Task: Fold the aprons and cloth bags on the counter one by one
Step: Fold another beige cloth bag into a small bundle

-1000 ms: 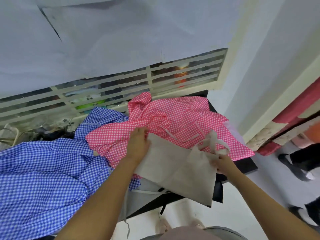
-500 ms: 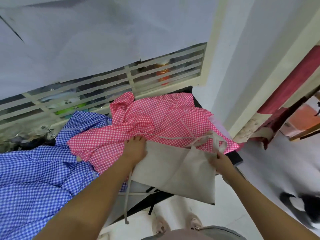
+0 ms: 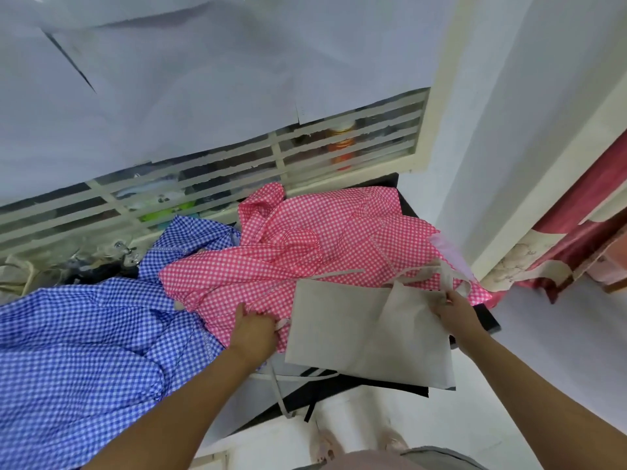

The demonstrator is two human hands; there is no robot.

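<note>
Countertop (image 3: 486,315): right fingers (image 3: 448,297) pinch cloth bag (image 3: 353,329); left fingers (image 3: 270,323) touch apron (image 3: 305,262).

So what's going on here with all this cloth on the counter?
A person is working on a flat beige cloth bag that lies over a pink checked apron on the dark counter. The right hand pinches the bag by its straps; the left hand rests on the pink apron at the bag's left edge. A blue checked apron lies crumpled to the left.

The blue checked apron (image 3: 84,351) runs off the left edge, covering much of the counter (image 3: 487,315).
</note>
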